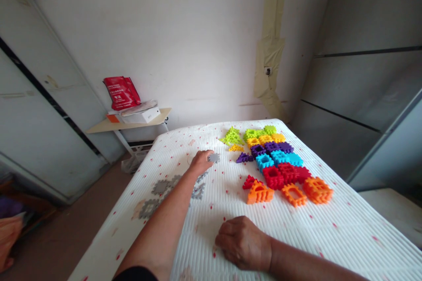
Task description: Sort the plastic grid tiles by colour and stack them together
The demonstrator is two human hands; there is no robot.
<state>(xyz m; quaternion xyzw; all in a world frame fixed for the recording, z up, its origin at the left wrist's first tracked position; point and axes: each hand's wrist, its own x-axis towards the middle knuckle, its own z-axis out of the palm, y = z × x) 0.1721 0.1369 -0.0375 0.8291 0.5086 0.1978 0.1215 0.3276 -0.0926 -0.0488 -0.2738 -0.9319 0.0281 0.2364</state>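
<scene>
My left hand reaches out over the quilted cover, its fingers pinching a grey notched puzzle block piece. Under and beside that forearm lie several loose grey pieces, partly hidden by the arm. My right hand rests on the cover near me, curled into a fist; no object shows in it. Beyond it, orange pieces and a stack of orange ones lie in front of red, light blue, purple, yellow and green pieces, grouped by colour.
The white, red-dotted quilted cover lies under the pieces. A small side table at the far left carries a white box and a red bag. Grey cabinets stand to the right; a wall rises behind.
</scene>
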